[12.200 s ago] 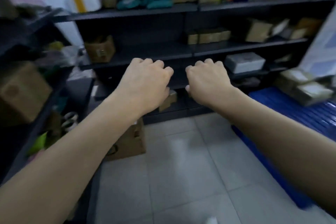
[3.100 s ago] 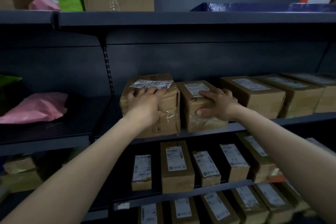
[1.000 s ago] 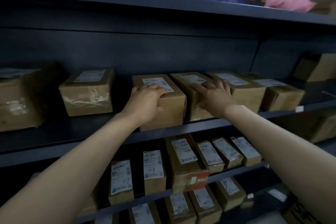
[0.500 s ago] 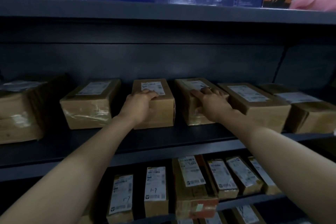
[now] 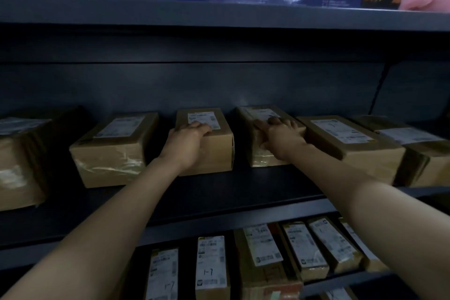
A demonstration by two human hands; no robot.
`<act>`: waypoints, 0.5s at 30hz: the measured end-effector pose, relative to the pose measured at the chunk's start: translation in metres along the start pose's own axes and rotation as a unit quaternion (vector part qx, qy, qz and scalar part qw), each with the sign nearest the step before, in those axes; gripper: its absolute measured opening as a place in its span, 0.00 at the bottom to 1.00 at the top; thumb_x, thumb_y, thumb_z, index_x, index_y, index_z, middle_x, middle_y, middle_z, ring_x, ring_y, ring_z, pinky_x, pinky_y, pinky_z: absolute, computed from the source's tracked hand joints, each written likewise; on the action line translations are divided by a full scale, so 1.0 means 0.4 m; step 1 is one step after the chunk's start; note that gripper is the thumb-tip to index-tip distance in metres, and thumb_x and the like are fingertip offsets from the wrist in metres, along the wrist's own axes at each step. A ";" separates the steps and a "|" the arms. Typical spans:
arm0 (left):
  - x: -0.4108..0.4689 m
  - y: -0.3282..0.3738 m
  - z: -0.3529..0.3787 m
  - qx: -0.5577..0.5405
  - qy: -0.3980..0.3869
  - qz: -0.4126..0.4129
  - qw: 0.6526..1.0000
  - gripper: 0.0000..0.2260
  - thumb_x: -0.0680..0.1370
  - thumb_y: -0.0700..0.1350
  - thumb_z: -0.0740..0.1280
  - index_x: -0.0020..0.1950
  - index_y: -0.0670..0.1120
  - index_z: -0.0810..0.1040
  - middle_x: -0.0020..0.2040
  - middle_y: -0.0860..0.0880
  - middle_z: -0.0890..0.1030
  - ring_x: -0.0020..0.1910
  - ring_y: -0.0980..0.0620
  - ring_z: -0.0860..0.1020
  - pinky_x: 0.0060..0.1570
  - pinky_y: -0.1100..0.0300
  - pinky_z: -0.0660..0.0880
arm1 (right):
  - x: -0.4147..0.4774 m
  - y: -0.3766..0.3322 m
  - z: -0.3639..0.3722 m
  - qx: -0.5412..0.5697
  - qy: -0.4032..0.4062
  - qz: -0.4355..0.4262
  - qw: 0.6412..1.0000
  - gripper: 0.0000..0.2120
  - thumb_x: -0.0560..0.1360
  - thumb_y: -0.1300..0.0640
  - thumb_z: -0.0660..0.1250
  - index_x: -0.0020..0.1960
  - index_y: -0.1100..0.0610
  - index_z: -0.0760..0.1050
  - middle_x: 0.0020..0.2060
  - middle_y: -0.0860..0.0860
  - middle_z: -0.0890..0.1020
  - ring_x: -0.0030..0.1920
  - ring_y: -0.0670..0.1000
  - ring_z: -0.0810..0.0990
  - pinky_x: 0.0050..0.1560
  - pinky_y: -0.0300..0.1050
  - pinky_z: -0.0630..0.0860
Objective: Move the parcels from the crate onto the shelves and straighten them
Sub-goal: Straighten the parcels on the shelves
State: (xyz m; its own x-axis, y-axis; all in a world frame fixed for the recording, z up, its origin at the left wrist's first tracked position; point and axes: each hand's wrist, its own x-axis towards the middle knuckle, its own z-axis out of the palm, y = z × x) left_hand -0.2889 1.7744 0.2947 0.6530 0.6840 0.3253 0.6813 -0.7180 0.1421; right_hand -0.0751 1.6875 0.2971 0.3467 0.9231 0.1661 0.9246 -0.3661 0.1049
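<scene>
Two hands work together: my left hand (image 5: 187, 146) curls its fingers (image 5: 202, 126) over the top front edge of the centre parcel (image 5: 216, 151), and my right hand (image 5: 280, 140) spreads fingers (image 5: 287, 124) across the neighbouring parcel (image 5: 255, 113). Both parcels sit back from the front edge of the shelf (image 5: 219, 221). I'd push evenly, squaring their fronts parallel to it.

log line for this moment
step: straighten | left hand: grips centre brown cardboard parcel | right hand: presses taped brown cardboard parcel | site: dark metal shelf
</scene>
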 end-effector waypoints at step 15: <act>0.018 0.475 -0.030 -0.129 0.070 0.183 0.972 0.20 0.76 0.50 0.67 0.67 0.49 0.71 0.64 0.49 0.73 0.62 0.48 0.72 0.62 0.55 0.68 | -0.271 0.352 -0.161 0.014 0.132 0.107 0.985 0.23 0.79 0.60 0.59 0.74 0.52 0.64 0.64 0.59 0.74 0.62 0.61 0.72 0.57 0.51 0.71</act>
State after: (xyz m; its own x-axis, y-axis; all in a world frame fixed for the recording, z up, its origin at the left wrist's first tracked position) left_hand -0.1587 1.6414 0.3352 0.7725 0.3659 0.5190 0.2948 -0.9305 0.2173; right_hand 0.0074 1.5283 0.3571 0.4845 0.7616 0.4304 0.8401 -0.5422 0.0138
